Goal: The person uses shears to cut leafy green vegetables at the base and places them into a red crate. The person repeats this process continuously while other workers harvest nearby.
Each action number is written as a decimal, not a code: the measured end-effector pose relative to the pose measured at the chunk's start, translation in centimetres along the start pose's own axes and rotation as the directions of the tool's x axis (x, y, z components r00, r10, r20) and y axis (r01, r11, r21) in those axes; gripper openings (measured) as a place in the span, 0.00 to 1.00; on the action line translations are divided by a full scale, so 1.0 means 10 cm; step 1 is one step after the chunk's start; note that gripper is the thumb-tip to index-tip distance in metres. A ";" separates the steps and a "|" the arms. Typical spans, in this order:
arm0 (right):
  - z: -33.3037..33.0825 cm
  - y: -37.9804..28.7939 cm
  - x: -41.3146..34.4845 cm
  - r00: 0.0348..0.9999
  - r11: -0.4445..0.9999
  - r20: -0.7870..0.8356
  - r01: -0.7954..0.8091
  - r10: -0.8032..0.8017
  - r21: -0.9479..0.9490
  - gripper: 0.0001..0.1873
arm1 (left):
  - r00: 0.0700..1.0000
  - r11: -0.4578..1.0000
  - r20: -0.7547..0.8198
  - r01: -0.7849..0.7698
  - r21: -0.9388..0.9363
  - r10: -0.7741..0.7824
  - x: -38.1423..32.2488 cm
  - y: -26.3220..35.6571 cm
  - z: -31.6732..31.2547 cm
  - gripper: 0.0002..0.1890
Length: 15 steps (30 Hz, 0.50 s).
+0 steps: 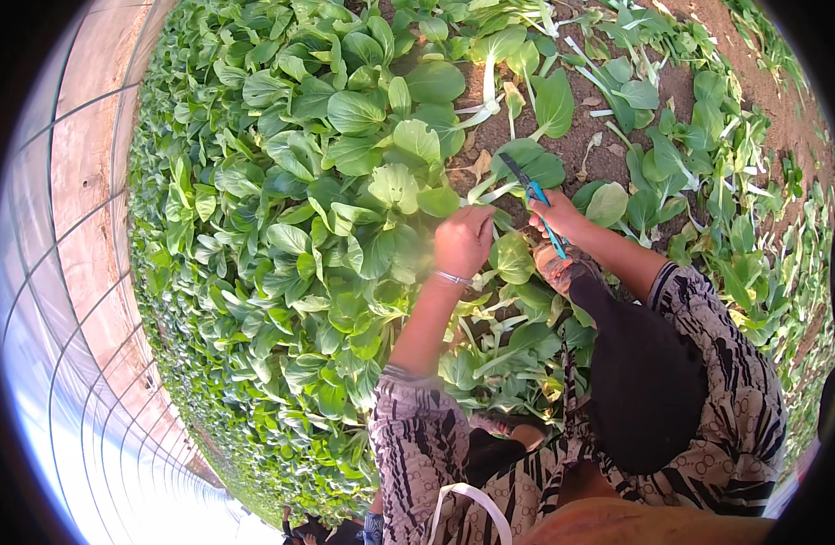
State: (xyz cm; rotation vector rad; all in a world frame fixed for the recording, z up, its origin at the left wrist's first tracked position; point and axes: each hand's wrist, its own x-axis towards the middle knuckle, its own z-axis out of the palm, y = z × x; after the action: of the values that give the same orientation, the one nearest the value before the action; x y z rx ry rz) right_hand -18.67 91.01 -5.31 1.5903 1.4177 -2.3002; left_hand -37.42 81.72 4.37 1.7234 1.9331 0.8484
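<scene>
My right hand [559,216] grips a cutting tool [552,230] with a teal handle and a narrow dark blade, which points up and left over a broad green leaf [532,162]. Just left of it, my left hand [461,238] is curled with its back towards me, at the edge of the standing leafy greens [363,225], which look like bok choy. Its fingertips are hidden, so whether they grip a stem cannot be told. Pale stems [493,195] lie between the two hands. My shoe [557,267] rests on the ground under the right hand.
Cut leaves and white stalks [638,95] litter the brown soil [577,136] at upper right. More loose greens [751,252] lie along the right side. A plastic greenhouse wall with curved metal ribs [56,245] borders the left. Another person [322,531] is partly visible at the bottom.
</scene>
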 end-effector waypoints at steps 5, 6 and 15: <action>0.15 -0.18 0.05 0.976 0.955 0.168 0.177 -0.138 -0.239 0.12 | 0.996 0.973 -0.019 -0.077 0.219 0.084 0.30 -0.17 0.07 0.09; 0.21 -0.24 0.07 0.970 0.943 0.183 0.205 -0.160 -0.264 0.12 | 0.997 0.948 -0.016 -0.070 0.311 0.079 0.39 -0.25 0.06 0.09; 0.36 -0.57 0.50 0.962 0.865 0.216 0.249 -0.168 -0.436 0.13 | 0.838 0.685 -0.144 0.518 0.512 -0.526 0.37 -0.98 -0.10 0.28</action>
State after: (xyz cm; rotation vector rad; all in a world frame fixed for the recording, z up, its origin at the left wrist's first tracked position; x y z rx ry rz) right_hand -26.41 94.31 -5.00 1.1214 1.9799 -1.9199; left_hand -45.81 84.68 -1.19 1.2634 2.6319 0.0714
